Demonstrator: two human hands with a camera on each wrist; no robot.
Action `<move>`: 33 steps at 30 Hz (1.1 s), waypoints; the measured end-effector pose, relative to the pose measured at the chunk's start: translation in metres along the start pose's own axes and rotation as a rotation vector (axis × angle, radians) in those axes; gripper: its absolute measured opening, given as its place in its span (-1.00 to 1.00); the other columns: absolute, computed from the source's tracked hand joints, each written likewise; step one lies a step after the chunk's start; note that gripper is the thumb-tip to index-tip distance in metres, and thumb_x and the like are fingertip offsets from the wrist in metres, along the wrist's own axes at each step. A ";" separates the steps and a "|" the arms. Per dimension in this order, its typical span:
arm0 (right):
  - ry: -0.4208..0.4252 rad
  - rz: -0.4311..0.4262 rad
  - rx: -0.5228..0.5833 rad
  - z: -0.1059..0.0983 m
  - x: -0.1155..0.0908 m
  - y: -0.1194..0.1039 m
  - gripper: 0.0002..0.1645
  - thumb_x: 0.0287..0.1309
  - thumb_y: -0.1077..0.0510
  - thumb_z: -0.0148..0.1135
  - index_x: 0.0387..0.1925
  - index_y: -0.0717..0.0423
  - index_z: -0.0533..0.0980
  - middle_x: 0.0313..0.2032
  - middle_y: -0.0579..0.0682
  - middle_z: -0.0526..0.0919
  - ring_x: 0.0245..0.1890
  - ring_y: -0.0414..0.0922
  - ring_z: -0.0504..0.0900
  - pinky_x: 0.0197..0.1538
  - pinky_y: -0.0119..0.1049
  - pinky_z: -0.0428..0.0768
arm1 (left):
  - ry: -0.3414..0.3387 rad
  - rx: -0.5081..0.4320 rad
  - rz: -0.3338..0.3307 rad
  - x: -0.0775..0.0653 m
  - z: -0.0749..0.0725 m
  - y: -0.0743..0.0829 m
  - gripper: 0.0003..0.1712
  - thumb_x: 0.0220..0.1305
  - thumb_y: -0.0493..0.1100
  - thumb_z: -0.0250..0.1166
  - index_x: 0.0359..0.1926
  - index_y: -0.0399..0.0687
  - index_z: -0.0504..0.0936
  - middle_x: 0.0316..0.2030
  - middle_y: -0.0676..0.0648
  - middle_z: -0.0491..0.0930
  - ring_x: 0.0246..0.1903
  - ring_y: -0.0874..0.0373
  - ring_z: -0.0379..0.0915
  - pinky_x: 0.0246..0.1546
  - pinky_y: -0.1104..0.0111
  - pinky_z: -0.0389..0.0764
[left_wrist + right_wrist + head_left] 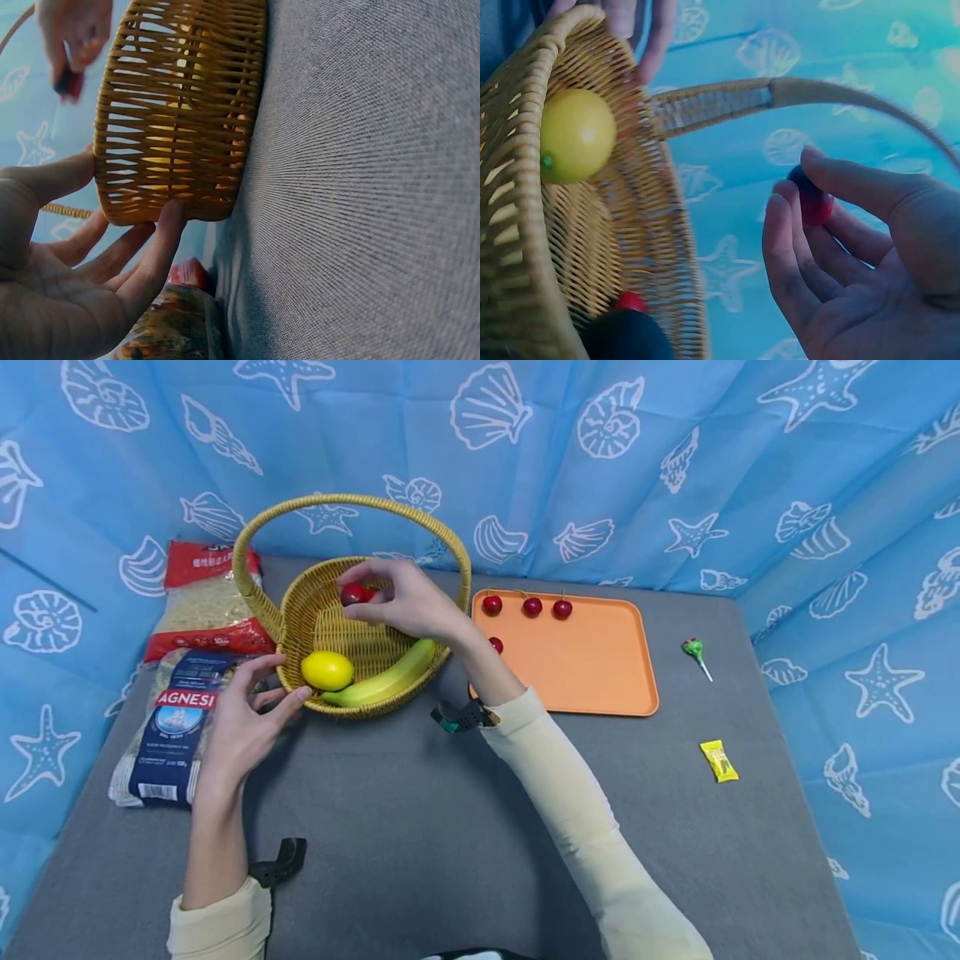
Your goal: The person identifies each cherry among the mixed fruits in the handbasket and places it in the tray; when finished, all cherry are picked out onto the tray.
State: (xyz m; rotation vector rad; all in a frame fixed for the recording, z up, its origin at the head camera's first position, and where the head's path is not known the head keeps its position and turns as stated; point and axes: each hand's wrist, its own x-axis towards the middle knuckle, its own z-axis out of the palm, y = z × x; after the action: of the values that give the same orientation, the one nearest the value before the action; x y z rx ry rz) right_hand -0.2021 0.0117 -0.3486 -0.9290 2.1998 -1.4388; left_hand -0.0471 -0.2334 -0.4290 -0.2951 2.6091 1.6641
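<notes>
My right hand (405, 597) is over the wicker basket (315, 589), pinching a dark red cherry (815, 202) between thumb and fingertips. The left hand (243, 714) holds the basket's near left side, with its thumb at the rim and its other fingers spread along the outer wall (176, 135). Inside the basket a yellow lemon (327, 671) lies beside a banana (390, 681) along the near wall. Something red (631, 301) shows low in the basket in the right wrist view, partly covered by a dark shape.
An orange tray (577, 660) right of the basket bears several cherries (532, 607); the right forearm overlaps its left edge. Two pasta bags (176, 718) lie at left. A green-wrapped lollipop (694, 650) and a yellow packet (719, 761) lie at right. The basket's tall handle (352, 500) arches behind the right hand.
</notes>
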 end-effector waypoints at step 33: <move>0.278 0.267 -0.330 -0.097 -0.151 0.106 -0.51 0.39 0.26 0.44 0.29 0.29 0.61 0.17 0.29 0.59 0.05 0.26 0.80 0.16 0.19 0.79 | -0.007 -0.015 -0.003 -0.002 -0.001 0.003 -0.19 0.53 -0.05 0.40 0.65 -0.02 0.27 0.59 -0.31 0.30 0.37 -0.33 0.55 -0.15 0.62 0.77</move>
State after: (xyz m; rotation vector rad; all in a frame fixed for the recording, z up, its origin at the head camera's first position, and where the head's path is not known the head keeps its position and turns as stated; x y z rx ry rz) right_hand -0.1869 0.2100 -0.4128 -0.5211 2.7032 -1.1595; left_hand -0.0458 -0.2327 -0.4256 -0.2930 2.5913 1.6819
